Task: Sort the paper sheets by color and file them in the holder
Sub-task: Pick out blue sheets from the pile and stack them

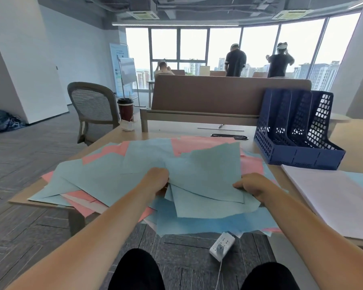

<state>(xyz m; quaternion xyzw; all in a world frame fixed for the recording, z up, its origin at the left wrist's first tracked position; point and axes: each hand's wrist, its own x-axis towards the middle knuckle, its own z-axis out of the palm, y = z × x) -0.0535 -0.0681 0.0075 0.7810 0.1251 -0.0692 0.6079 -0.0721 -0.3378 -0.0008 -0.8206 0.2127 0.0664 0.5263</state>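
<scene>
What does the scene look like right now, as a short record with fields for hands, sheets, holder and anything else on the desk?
left hand: grips blue sheets at their near edge
right hand: grips the blue sheets too
pink sheets: mixed under the blue ones, unsorted
holder: blue, three slots, far right of desk, no sheets visible inside
white stack: right of the pile, nearer than holder
cup: far left

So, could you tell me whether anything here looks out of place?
Yes: the sheets lie in a jumbled heap, and some overhang the table edge nearest the person, above a power strip on the floor; they might slide off.
</scene>
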